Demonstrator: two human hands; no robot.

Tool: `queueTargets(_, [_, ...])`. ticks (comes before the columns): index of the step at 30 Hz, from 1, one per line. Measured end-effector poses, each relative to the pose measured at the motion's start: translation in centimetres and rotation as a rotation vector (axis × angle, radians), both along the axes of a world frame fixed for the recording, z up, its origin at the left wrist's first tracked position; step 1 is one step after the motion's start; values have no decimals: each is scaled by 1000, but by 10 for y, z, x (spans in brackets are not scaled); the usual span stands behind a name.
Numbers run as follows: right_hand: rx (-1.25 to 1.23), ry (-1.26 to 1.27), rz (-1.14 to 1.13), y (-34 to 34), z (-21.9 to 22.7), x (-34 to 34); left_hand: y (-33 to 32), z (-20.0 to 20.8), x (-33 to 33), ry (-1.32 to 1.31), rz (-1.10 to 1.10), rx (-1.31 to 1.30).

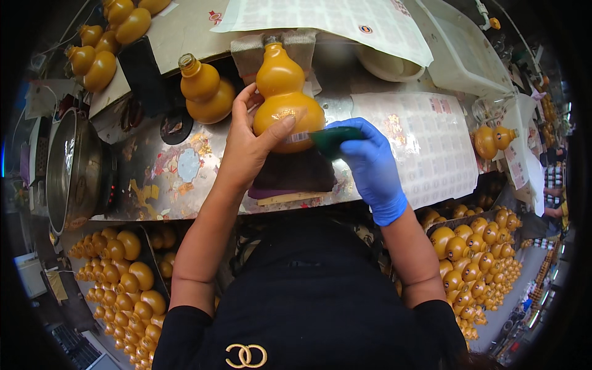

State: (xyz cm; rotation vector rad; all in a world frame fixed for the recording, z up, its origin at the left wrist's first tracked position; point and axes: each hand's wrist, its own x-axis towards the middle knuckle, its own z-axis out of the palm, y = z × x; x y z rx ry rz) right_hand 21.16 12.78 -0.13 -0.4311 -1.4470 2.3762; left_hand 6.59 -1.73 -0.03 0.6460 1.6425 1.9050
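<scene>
An orange-yellow gourd-shaped bottle (280,74) with a narrow glass mouth stands at the table's middle, slightly tilted, its mouth pointing away from me. My bare left hand (243,142) grips its lower bulb from the left, thumb on the front near a clear patch and a small barcode label (299,137). In a blue glove, my right hand (376,166) pinches a flat green scraper (333,140), whose edge touches or nearly touches the bulb beside the label. Beneath the bottle lies a dark folded cloth (293,176). Some right fingertips are hidden behind the scraper.
Another gourd bottle (206,92) stands to the left, near a metal pan (74,172). Sticker sheets lie right (425,148) and at the back (320,15). A white bowl (390,65) sits partly under the back sheet. Many gourd bottles fill both lower sides.
</scene>
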Motion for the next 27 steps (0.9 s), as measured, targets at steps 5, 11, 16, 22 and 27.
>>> queueTargets(5, [166, -377, 32, 21, 8, -23, 0, -3, -6, -172, 0, 41])
queueTargets(11, [743, -469, 147, 14, 16, -52, 2, -2, -4, -118, -12, 20])
queueTargets(16, [402, -362, 255, 15, 4, -50, 2, -4, -4, -147, -7, 31])
queueTargets(22, [248, -329, 298, 20, 11, -48, 1, -9, -5, -172, -2, 36])
queueTargets(27, [417, -476, 355, 31, 25, -55, -3, 4, -10, -400, -34, 129])
